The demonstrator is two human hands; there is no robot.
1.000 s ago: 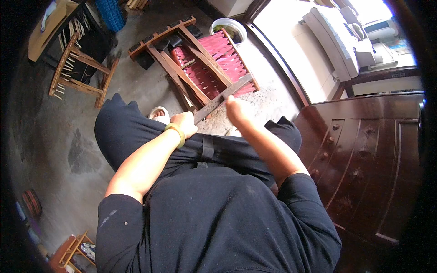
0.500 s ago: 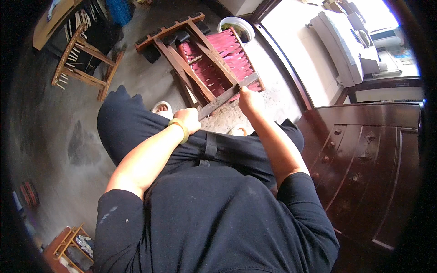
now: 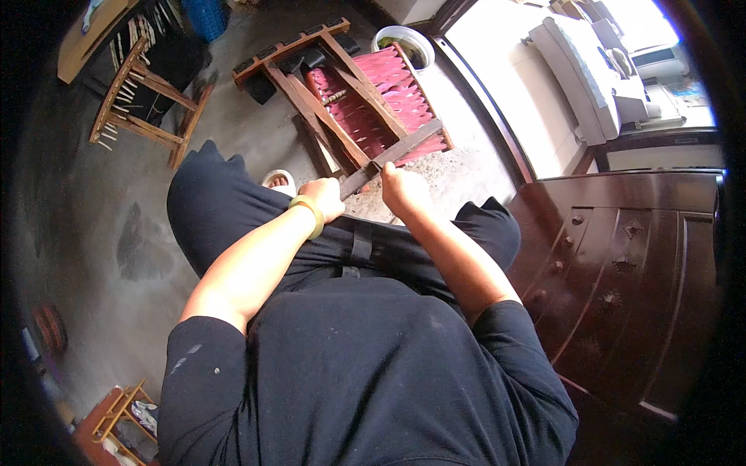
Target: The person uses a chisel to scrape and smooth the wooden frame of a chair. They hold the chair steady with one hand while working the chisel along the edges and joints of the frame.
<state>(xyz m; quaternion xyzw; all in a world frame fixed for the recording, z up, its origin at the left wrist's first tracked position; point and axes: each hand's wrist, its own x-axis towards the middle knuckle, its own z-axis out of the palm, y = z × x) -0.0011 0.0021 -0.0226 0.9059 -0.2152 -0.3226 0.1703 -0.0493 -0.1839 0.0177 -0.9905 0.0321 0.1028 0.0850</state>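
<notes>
On the floor before me a brown wooden folding chair point(image 3: 320, 115) lies tipped over, its seat woven of pink straps point(image 3: 386, 71). A flat grey-brown wooden bar point(image 3: 416, 143) of it runs slantwise closest to me. My left hand point(image 3: 323, 197), with a yellowish bangle at the wrist, is closed round the bar's left end. Further right, my right hand point(image 3: 404, 191) is closed at the bar's middle, fingertips against the wood. A small dark piece shows at those fingertips, too small to name.
A white bucket point(image 3: 420, 43) stands behind the chair by the doorway. To the left is another wooden chair frame point(image 3: 151, 128) with short pale sticks. A dark red panelled door point(image 3: 614, 287) fills the right side. My slippered foot point(image 3: 280, 182) is close to the chair.
My right hand has slid along the bar toward my left hand, the small dark piece moving with it. The left hand keeps its hold, and the chair has shifted very slightly.
</notes>
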